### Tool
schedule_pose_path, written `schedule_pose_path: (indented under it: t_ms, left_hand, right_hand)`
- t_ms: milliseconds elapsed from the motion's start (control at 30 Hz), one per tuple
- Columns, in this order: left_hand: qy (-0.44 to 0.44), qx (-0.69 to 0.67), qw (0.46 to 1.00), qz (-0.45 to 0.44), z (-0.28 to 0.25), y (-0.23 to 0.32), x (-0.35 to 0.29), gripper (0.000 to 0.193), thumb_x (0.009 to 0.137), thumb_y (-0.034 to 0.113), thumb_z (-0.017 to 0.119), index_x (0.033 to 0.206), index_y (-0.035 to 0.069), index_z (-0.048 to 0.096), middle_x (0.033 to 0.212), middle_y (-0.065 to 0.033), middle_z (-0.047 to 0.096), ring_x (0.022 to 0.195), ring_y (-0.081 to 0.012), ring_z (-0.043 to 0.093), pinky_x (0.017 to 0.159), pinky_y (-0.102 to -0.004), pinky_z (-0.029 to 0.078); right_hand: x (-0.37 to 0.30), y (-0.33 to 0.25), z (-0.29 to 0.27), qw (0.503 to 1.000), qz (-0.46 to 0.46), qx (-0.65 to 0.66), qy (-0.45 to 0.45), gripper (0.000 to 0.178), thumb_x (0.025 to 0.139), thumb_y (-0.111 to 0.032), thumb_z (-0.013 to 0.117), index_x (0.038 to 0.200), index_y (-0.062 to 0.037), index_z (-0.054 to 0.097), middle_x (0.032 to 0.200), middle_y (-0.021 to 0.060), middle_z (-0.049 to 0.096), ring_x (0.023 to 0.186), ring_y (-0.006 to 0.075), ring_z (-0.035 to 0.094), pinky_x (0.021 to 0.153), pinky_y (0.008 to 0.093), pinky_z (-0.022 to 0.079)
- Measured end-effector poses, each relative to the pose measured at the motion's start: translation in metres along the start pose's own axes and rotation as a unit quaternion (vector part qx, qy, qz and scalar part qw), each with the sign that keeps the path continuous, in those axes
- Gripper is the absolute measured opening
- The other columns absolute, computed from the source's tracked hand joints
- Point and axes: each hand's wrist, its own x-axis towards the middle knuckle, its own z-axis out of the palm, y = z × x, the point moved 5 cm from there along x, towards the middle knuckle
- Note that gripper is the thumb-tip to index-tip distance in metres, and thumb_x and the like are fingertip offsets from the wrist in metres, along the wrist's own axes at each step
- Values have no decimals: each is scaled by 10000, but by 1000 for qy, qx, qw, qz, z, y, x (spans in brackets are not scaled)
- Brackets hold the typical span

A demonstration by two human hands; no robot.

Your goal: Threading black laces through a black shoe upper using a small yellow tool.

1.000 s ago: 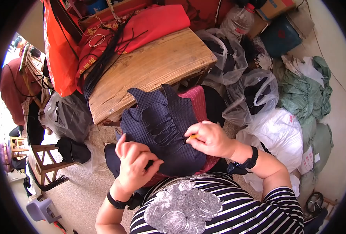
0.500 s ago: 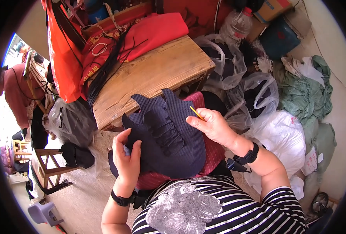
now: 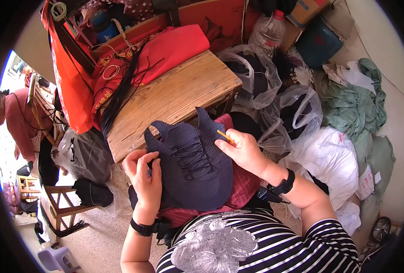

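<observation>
A flat dark navy shoe upper (image 3: 206, 184) rests on my lap over a red striped cloth (image 3: 245, 182), its two heel flaps pointing away from me. Black laces (image 3: 190, 157) zigzag across its middle. At the upper's left edge, my left hand (image 3: 145, 177) is closed, pinching the fabric between thumb and fingers. My right hand (image 3: 243, 150) is closed around a thin yellow tool (image 3: 223, 134) beside the right flap; its working tip is too small to make out.
Beyond my lap stands a wooden table (image 3: 174, 95) with a red cloth (image 3: 174, 43) and a bundle of black laces (image 3: 124, 91). Clear plastic bags (image 3: 297, 113) and a white sack (image 3: 329, 159) lie right. A low wooden stool (image 3: 58, 204) and another person (image 3: 22, 118) are left.
The shoe upper has shifted slightly left and its flaps have turned a little. My left hand has moved slightly left, and the yellow tool sits slightly lower and further left.
</observation>
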Motion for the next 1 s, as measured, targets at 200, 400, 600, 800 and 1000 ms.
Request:
schedule_pose_path:
  t_ms: [200, 400, 600, 800, 1000]
  left_hand:
    - [-17, 147, 975, 164, -7, 50, 11, 279, 764, 117, 842, 1026, 178, 766, 1029, -9, 611, 1003, -238, 540, 957, -402, 355]
    - [-69, 116, 976, 169, 13, 54, 20, 227, 728, 167, 862, 926, 187, 752, 943, 8, 576, 964, -239, 542, 916, -412, 364]
    - [-86, 89, 980, 154, 23, 43, 21, 204, 694, 68, 842, 838, 131, 712, 923, -35, 565, 947, -268, 530, 903, -399, 395]
    - [-24, 51, 993, 104, 14, 18, 15, 228, 691, 0, 803, 851, 114, 688, 944, -52, 591, 932, -284, 549, 876, -416, 431]
    - [-25, 32, 998, 57, -2, 10, 2, 227, 732, 1, 810, 900, 116, 709, 938, -46, 618, 956, -267, 580, 979, -430, 427]
  right_hand:
    - [5, -35, -17, 968, -174, -143, 116, 357, 855, -87, 820, 1119, -50, 583, 790, 46, 590, 626, 177, 522, 616, 336, 446]
    - [5, -50, 12, 973, -215, -81, 16, 345, 882, -77, 760, 1171, -54, 574, 976, 76, 685, 800, 277, 690, 695, 384, 495]
    - [0, -33, 26, 978, -206, -45, 13, 338, 882, -47, 735, 1175, -53, 565, 1011, 86, 689, 824, 283, 691, 727, 400, 501]
    - [-1, -34, 25, 974, -221, -35, 27, 309, 888, -25, 717, 1163, -49, 576, 972, 98, 690, 797, 300, 686, 735, 406, 515]
    - [0, -14, 13, 988, -27, 104, -113, 240, 912, -4, 699, 1120, -39, 584, 803, 53, 641, 662, 153, 616, 636, 318, 529]
